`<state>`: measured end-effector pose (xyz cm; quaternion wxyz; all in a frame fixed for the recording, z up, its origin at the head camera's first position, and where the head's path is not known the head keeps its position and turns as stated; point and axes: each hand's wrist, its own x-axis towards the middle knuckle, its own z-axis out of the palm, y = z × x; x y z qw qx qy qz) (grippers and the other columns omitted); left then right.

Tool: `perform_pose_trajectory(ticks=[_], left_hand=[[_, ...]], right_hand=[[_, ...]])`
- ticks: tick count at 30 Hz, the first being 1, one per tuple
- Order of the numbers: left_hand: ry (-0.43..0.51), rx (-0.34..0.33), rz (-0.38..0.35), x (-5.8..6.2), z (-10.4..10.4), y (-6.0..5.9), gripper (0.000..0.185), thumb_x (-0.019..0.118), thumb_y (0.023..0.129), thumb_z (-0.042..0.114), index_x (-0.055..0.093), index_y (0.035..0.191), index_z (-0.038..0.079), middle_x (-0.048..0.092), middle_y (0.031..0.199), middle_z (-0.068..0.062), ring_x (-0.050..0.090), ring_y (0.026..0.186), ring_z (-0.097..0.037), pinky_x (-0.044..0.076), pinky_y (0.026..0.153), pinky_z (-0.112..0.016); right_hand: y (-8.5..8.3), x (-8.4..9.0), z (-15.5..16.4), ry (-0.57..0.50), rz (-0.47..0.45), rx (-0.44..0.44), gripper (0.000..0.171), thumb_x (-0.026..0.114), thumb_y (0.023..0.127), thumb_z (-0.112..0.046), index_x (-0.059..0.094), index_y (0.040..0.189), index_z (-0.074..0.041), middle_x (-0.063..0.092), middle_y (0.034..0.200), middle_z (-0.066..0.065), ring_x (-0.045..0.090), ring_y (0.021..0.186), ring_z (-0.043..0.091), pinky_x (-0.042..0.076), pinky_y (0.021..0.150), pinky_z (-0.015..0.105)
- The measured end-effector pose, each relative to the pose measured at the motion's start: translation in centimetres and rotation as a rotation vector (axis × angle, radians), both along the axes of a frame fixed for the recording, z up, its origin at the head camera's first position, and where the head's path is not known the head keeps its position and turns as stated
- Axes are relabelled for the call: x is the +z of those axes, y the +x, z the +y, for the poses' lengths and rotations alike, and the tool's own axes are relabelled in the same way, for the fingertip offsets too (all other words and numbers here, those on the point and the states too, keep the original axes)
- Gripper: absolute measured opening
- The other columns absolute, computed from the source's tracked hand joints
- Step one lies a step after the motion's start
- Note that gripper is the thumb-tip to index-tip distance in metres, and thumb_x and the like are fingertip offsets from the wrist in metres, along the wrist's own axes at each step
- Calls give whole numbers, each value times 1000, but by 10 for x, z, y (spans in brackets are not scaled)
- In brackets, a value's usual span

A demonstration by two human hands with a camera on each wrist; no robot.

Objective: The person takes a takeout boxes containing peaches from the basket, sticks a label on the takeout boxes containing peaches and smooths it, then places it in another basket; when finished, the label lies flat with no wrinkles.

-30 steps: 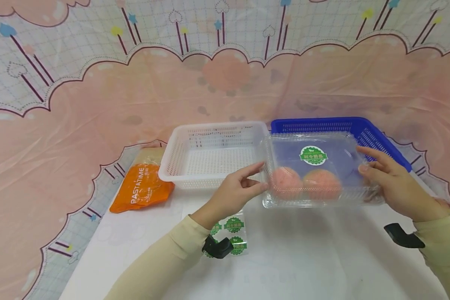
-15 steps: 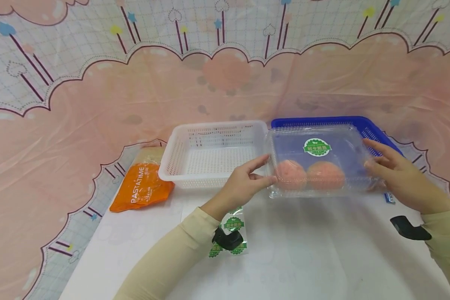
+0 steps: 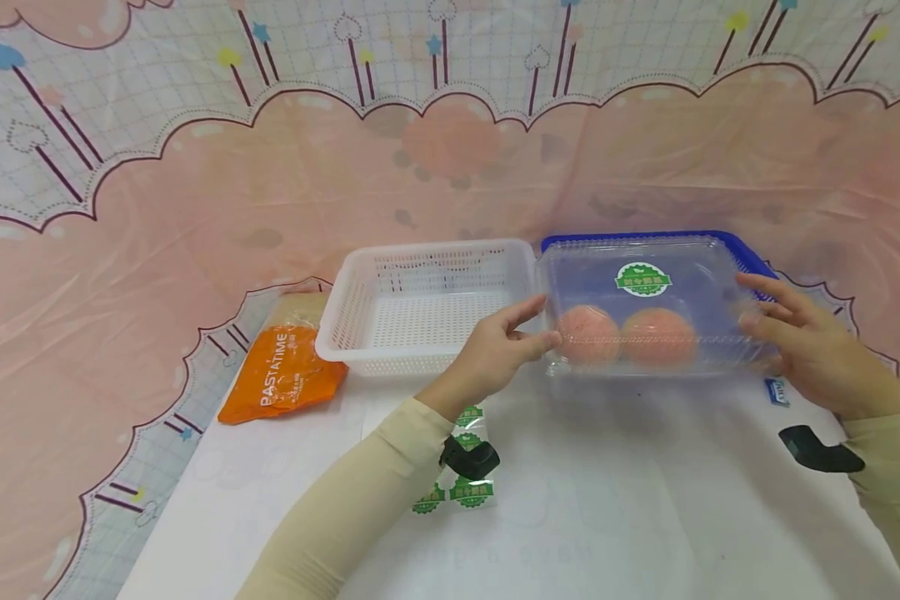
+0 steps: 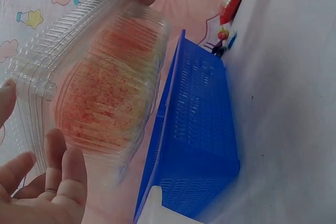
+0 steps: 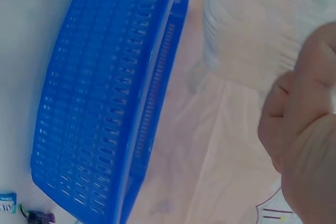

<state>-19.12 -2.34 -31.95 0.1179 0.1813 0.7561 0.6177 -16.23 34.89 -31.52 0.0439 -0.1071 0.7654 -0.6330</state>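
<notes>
A clear plastic clamshell box (image 3: 720, 250) is held up between both hands, tilted, with a round green-and-white sticker (image 3: 642, 280) on its lid. Inside lie two round fruits (image 3: 658, 337), pinkish red with streaks. My left hand (image 3: 491, 358) grips the box's left end between thumb and fingers; the left wrist view shows several of those fingers at the ridged rim. The opposite end is gripped by my right hand (image 3: 821, 354), partly cut off in the right wrist view. In the head view the box overlaps the blue basket (image 5: 100, 98); the left wrist view shows it above the basket's rim.
A white basket (image 3: 332, 337) stands left of the blue one. Farther left lies an orange PASTATIME bag (image 3: 292, 379). A sticker sheet (image 3: 471, 493) sits partly under my left forearm. A small blue packet (image 3: 777, 392) lies near my right hand.
Both hands have lifted the clamshell box away from me and slightly right, so it covers more of the blue basket. The small blue packet has come into view. The grip looks the same.
</notes>
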Motion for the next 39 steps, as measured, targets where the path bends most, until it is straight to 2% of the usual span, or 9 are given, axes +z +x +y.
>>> perform_pose_trajectory(ticks=[4, 10, 13, 16, 19, 22, 25, 32, 39], left_hand=[[-21, -6, 13, 0, 4, -6, 62, 71, 95, 34, 47, 151, 22, 46, 152, 6, 68, 99, -16, 52, 94, -36], [-38, -3, 22, 1, 10, -13, 60, 70, 95, 35, 48, 150, 25, 47, 151, 8, 69, 98, -22, 53, 91, -37], [-41, 4, 21, 1, 14, -15, 59, 70, 95, 37, 49, 150, 27, 48, 150, 10, 68, 96, -22, 53, 90, -37], [-39, 11, 25, 2, 19, -18, 57, 68, 96, 38, 50, 149, 27, 48, 149, 10, 68, 95, -20, 53, 90, -37], [-27, 17, 27, 1, 24, -21, 57, 67, 97, 38, 50, 149, 24, 48, 150, 7, 68, 97, -22, 54, 90, -35], [-8, 29, 17, -1, 28, -24, 56, 65, 98, 38, 50, 149, 22, 48, 151, 5, 68, 99, -22, 54, 89, -30], [4, 48, 16, -2, 33, -26, 54, 64, 99, 38, 51, 149, 21, 48, 150, 4, 68, 99, -22, 54, 87, -29], [13, 66, 12, -6, 38, -27, 53, 65, 99, 35, 52, 148, 21, 50, 149, 3, 65, 96, -14, 54, 85, -27], [4, 70, 12, -13, 41, -27, 52, 66, 98, 33, 54, 146, 18, 52, 147, 3, 62, 106, -12, 53, 88, -26]], right_hand=[[-1, -3, 1, -148, -7, 23, 55, 42, 106, -6, 32, 154, -33, 17, 137, 1, 19, 117, 15, 22, 86, 36], [-3, -6, 0, -274, -20, 11, 52, 37, 107, -5, 34, 153, -30, 0, 141, 6, 7, 124, 16, 12, 95, 40], [-4, -7, -1, -338, -13, -18, 50, 35, 107, -4, 38, 151, -29, -3, 140, 5, 4, 124, 16, 10, 95, 42], [-4, -7, -1, -378, 4, -27, 49, 35, 107, -4, 41, 150, -27, -2, 140, 2, 8, 122, 15, 20, 94, 36], [-5, -8, -1, -412, 26, -26, 46, 35, 107, -3, 46, 146, -25, 10, 135, 3, 16, 117, 15, 35, 80, 28], [-5, -10, 0, -445, 35, -30, 44, 35, 107, -2, 48, 143, -23, 22, 128, 2, 23, 112, 16, 40, 70, 24], [-6, -12, 1, -463, 30, -40, 43, 36, 107, -2, 47, 143, -23, 26, 127, 2, 27, 111, 16, 40, 70, 23], [-10, -12, 3, -425, 2, -79, 44, 38, 108, -9, 36, 150, -23, 21, 135, -6, 29, 114, 16, 40, 76, 23], [-13, -15, 5, -410, -3, -133, 46, 41, 108, -11, 34, 152, -23, 21, 133, -8, 24, 112, 15, 38, 70, 21]])
